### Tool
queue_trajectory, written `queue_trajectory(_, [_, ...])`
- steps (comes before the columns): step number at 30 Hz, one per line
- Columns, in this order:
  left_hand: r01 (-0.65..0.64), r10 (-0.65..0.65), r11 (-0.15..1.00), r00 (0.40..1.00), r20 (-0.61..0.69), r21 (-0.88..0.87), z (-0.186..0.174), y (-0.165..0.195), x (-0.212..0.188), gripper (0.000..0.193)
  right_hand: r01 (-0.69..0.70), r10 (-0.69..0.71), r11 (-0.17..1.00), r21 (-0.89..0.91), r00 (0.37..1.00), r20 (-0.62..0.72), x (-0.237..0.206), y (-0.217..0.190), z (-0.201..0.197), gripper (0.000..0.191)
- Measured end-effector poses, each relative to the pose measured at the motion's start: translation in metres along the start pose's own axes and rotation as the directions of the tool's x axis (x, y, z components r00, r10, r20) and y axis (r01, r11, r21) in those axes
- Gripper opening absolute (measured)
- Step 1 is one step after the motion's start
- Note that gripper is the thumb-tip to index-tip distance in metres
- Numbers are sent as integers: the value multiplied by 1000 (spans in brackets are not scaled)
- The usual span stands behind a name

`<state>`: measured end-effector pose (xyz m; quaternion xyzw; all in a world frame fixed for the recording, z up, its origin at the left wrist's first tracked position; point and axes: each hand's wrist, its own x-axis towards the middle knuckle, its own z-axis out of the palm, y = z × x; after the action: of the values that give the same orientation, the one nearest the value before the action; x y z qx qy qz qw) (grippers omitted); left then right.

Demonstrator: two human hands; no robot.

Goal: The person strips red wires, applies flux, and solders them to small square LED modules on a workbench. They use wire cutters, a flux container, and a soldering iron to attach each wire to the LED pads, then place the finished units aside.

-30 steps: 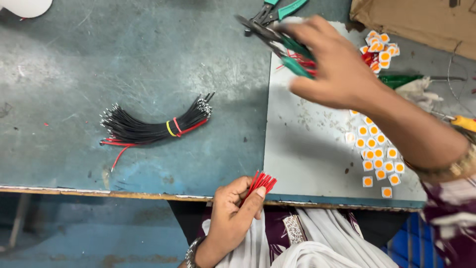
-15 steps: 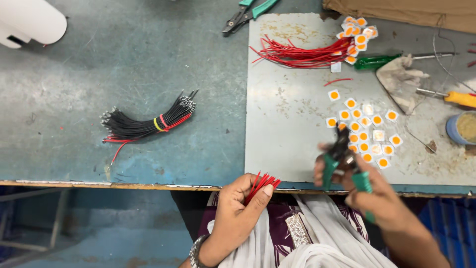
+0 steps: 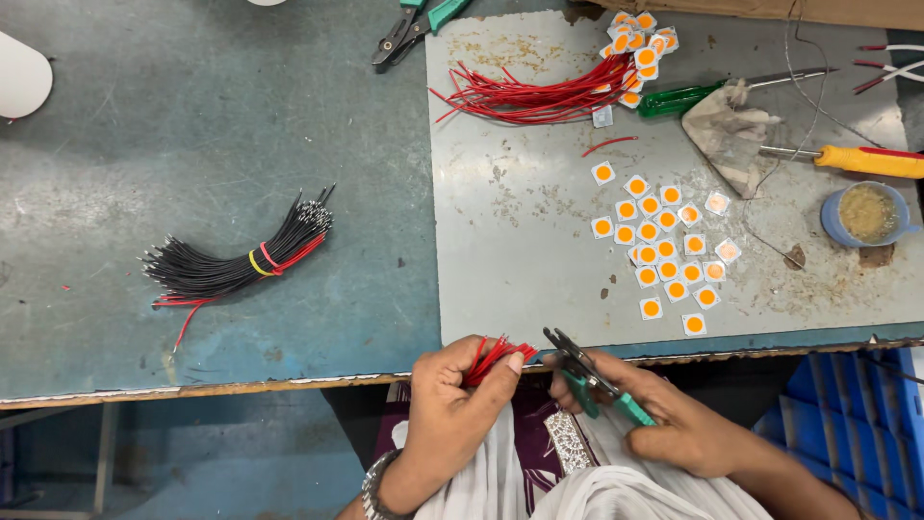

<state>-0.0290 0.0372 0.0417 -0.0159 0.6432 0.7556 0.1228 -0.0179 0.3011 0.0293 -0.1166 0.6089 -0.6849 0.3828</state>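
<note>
Down at the near edge of the tabletop, right over the lap: got a left hand with its grip pinching a tuft of short red wires between thumb and fingers, ends poking out to the right. Got a right hand with its grip wrapped tight round a green-handled cutter, nose aimed at that tuft, just beside it, maybe not touching yet. Can't tell how far open at the blades.

Compared to a second ago: no more reaching across the grey metal sheet for the tool. Half a second back, hovering over the square chips with orange dots; now pulled down next to the left hand. Same pinch on the left as before. Reads to me like tool and wire tips finally brought together for working the ends.

Packaging-wise, not much:
- brown cardboard box along the top right edge
- round blue tin of yellowish paste at the right
- blue crate below the tabletop edge, right side
- no labels or signs worth noting

Also spotted: a loose red wire pile up top and a black wire bundle off to the left.
</note>
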Motion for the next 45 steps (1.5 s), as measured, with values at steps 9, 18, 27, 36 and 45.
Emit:
queue_trajectory(9, [-46, 49, 997, 998, -37, 69, 3, -4, -2, 18, -41, 41, 999, 31, 999, 10, -7, 15, 2, 91])
queue_trajectory(18, [-28, 32, 996, 999, -43, 84, 5, -2, -1, 17, -84, 83, 995, 52, 996, 13, -2, 12, 7, 95])
queue_trajectory(27, [-8, 9, 998, 1000, -21, 61, 6, -5, 1, 20, -83, 82, 996, 40, 997, 4, 0, 8, 6, 91])
queue_trajectory(36, [-19, 19, 998, 1000, -5, 59, 7, -6, 0, 20, -78, 78, 996, 50, 997, -4, 4, 3, 11, 88])
queue_trajectory(45, [6, -5, 998, 1000, -11, 59, 9, -5, -1, 19, -72, 72, 997, 40, 997, -5, 2, 3, 14, 83])
